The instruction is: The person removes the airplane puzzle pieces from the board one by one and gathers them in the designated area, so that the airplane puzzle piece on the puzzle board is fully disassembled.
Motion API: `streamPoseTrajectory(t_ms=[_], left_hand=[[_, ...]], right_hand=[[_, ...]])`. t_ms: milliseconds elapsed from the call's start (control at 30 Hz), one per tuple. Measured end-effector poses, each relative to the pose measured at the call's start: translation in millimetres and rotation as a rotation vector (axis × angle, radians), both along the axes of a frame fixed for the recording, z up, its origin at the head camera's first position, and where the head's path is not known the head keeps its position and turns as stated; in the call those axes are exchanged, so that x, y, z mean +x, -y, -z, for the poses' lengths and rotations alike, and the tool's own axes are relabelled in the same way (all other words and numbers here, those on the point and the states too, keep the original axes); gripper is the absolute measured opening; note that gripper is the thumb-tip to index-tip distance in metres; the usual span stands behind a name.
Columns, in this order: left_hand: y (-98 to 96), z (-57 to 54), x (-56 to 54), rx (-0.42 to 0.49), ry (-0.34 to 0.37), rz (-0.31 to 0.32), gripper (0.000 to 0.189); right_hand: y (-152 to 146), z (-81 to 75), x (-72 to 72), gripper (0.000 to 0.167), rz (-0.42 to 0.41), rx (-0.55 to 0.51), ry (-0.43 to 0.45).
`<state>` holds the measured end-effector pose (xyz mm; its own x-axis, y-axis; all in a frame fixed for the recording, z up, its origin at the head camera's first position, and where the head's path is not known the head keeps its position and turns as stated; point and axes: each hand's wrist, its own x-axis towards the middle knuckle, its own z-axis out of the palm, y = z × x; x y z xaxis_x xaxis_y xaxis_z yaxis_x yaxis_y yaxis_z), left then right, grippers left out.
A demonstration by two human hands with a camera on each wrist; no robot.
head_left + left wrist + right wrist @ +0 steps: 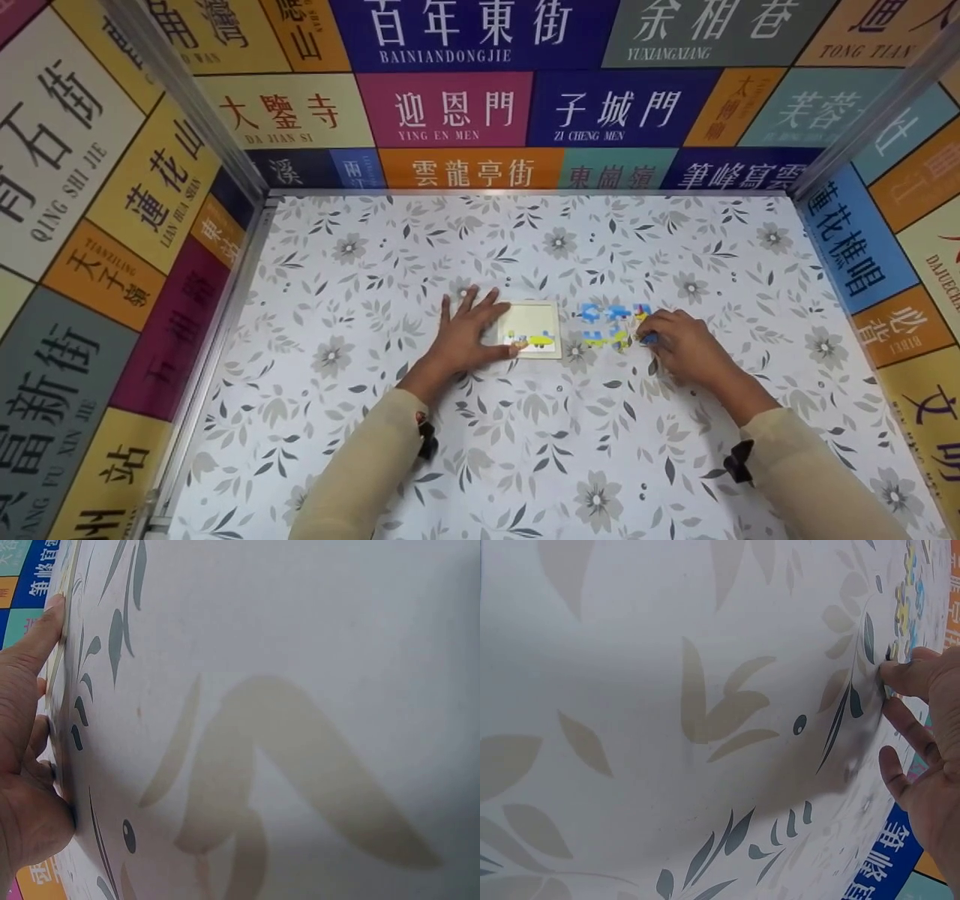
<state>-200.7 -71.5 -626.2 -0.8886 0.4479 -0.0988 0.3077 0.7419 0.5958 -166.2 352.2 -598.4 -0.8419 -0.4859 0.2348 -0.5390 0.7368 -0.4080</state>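
Observation:
A small cream puzzle tray [556, 322] lies on the table, with several yellow and blue puzzle pieces [538, 340] along its near edge. My left hand [469, 335] spreads over the tray's left side, thumb at the lower edge and fingers at the upper left; the left wrist view shows this hand [30, 690] at the far left. Just right of the tray are several loose blue and yellow pieces [591, 313]. At their right end my right hand [684, 346] pinches a blue puzzle piece [649, 339] between thumb and fingers. In the right wrist view the fingertips are right at the tabletop.
White cloth with grey leaves and flowers [420, 247] covers the table. Panels with coloured Chinese signs [457, 109] stand along the back, left and right sides. Dark wrist cameras [739, 459] sit on both beige sleeves [814, 465].

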Motion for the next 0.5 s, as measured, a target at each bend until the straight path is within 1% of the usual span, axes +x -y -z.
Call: streamPoseTrajectory(t_ms=[200,400,500], left_hand=[[-0.6,-1.6,0.6,-0.007,0.007,-0.003,0.09],[-1.1,-3.3,0.5,-0.024,0.005,-0.002,0.09],[-1.1,-4.1,0.9,-0.03,0.005,-0.003,0.09]], right_hand=[[0.2,-0.8,-1.6,0.026,-0.013,0.0,-0.009],[0.9,-2.5,-1.9,0.027,0.005,0.044,0.028],[1.1,-2.0,-1.9,0.028,0.005,0.066,0.021]])
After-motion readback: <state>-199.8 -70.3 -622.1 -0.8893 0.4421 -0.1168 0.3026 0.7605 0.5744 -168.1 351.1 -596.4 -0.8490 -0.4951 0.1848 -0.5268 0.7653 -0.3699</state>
